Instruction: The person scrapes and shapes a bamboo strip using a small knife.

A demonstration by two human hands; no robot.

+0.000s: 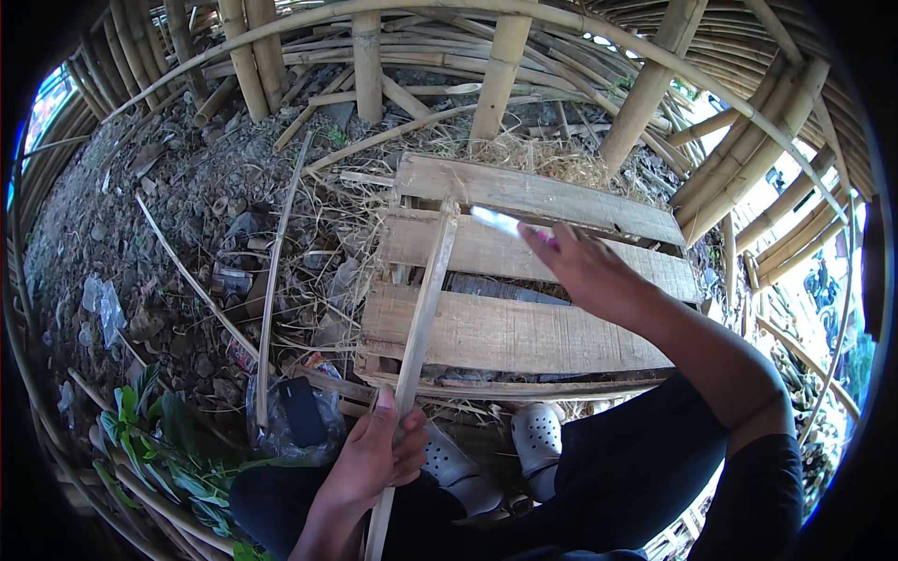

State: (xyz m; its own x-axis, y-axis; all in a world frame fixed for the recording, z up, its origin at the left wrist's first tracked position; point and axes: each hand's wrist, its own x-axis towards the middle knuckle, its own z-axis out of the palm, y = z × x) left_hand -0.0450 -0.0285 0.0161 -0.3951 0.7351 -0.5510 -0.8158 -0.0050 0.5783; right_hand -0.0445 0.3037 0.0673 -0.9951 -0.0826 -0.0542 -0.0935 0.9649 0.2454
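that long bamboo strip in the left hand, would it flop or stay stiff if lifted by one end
The bamboo strip, gripped low by the left hand, runs straight to the pallet, so it is probably fairly stiff. Thin and long, it likely weighs little and may bow slightly.

Clear plastic bag [281,425] beside pallet [505,332]

Pallet [524,327] ahead of feet; bamboo strip [426,299] across it; plastic bag [290,421] left
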